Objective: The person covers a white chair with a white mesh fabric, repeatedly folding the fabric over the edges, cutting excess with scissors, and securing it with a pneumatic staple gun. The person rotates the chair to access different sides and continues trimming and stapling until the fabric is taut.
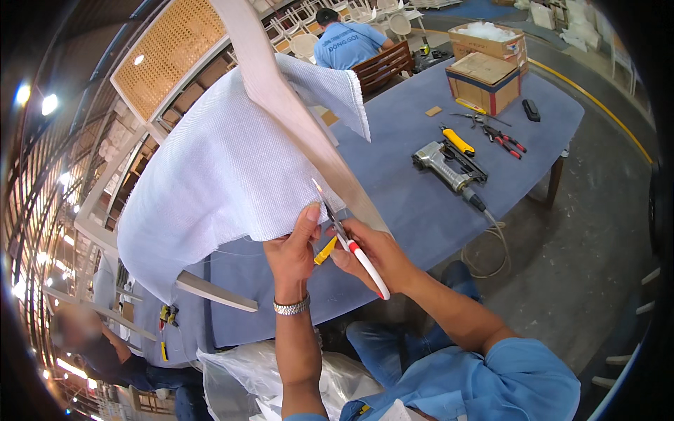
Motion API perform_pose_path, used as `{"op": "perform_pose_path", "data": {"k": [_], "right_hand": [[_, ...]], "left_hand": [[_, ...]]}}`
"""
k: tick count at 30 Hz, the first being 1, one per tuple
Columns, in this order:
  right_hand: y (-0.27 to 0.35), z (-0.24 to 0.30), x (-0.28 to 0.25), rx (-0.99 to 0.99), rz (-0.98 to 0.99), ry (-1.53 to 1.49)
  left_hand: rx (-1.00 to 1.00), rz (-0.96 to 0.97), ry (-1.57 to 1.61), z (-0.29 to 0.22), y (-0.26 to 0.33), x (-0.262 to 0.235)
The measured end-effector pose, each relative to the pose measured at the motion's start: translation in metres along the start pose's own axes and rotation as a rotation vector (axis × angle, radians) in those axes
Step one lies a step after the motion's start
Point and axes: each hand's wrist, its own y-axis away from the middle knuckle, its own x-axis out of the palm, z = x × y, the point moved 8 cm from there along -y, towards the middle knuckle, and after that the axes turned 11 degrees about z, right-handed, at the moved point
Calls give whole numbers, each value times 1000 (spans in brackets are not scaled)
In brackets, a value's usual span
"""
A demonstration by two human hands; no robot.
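A pale woven fabric (225,154) drapes over a whitish wooden chair frame (270,98) that rests tilted on the table. My left hand (293,245), with a metal watch band at its wrist, pinches the fabric's lower edge, thumb on top. In my right hand (375,256) is a pair of scissors (365,270) with red and white handles. Its blades point up and away from me, at the fabric's edge just right of my left thumb. Between my hands shows a yellow piece (326,250); its kind is mostly hidden.
On the blue-grey covered table (393,182) lie a staple gun (446,168) with a hose, a yellow cutter (458,141), red-handled pliers (509,146) and cardboard boxes (484,81). A co-worker (351,45) sits beyond; another person (119,351) is at lower left. Clear plastic sheeting (246,379) hangs near me.
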Motion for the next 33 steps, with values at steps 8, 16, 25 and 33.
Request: {"op": "perform_pose_path", "data": {"k": [8, 16, 25, 33], "right_hand": [[-24, 18, -2, -63, -79, 58], [-26, 25, 7, 8, -76, -13], [-55, 28, 12, -165, -105, -34], [-45, 36, 13, 51, -52, -63]], "left_hand": [[55, 14, -25, -13, -2, 2], [36, 83, 18, -16, 0, -1], [64, 106, 93, -25, 5, -5], [70, 164, 115, -22, 8, -9]]}}
